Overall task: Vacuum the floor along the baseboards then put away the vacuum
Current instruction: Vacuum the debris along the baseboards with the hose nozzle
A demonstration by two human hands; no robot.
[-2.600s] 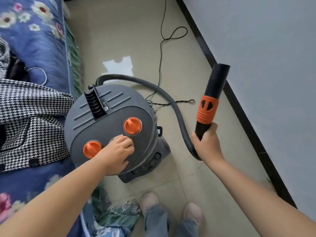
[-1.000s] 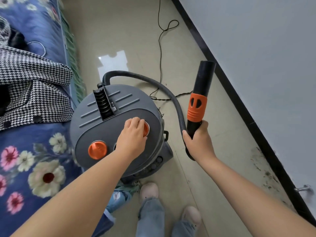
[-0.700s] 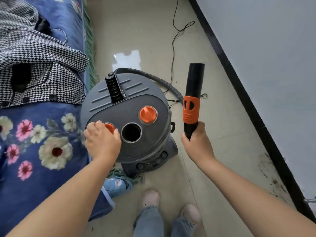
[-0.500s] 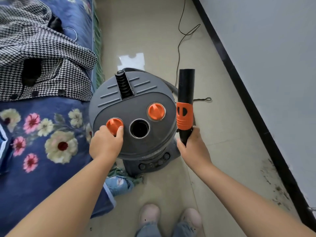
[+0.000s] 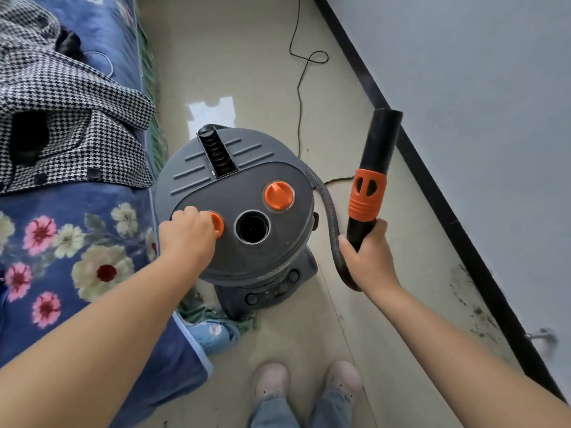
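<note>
Our right hand (image 5: 367,257) holds the vacuum nozzle (image 5: 372,177) upright beside the canister.

Its long axis runs up and away, open end toward the baseboard (image 5: 432,186); our left hand (image 5: 187,231) curls its grip round an orange knob (image 5: 216,223) atop the vacuum (image 5: 241,193), on the floor beside the bed (image 5: 77,257).

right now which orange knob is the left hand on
The left hand holds the knob beside the bed; the other knob, nearer the hose, is untouched.

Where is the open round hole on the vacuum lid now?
In the head view, the hole sits between the two orange knobs, just right of the left hand.
</note>
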